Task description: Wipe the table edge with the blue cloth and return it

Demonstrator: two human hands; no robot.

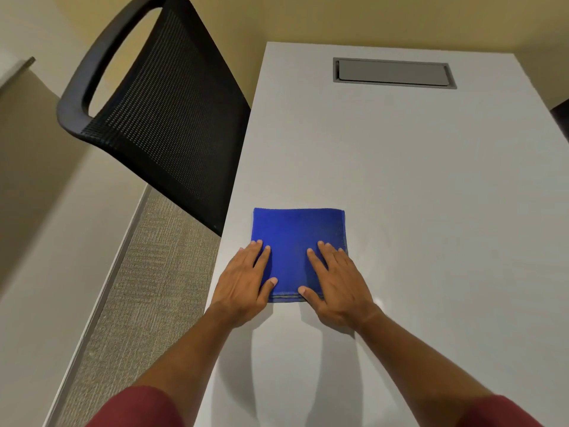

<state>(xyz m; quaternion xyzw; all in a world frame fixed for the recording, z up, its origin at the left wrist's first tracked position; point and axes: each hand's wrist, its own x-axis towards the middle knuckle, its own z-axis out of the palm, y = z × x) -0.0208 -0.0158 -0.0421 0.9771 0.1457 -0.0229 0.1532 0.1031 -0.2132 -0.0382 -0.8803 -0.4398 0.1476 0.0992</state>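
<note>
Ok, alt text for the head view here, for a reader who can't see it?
Both hands, left and right, lie flat on the near part of a folded blue cloth near the left edge of a white table. A black mesh chair stands beside that edge, and a closed grey hatch sits in the tabletop at the far end.

cloth (295,241): solid deep blue | table (431,186): plain pale grey-white | chair (166,118): black, fine mesh weave | sleeves (138,408): dark red | wall (308,16): yellow-beige
</note>
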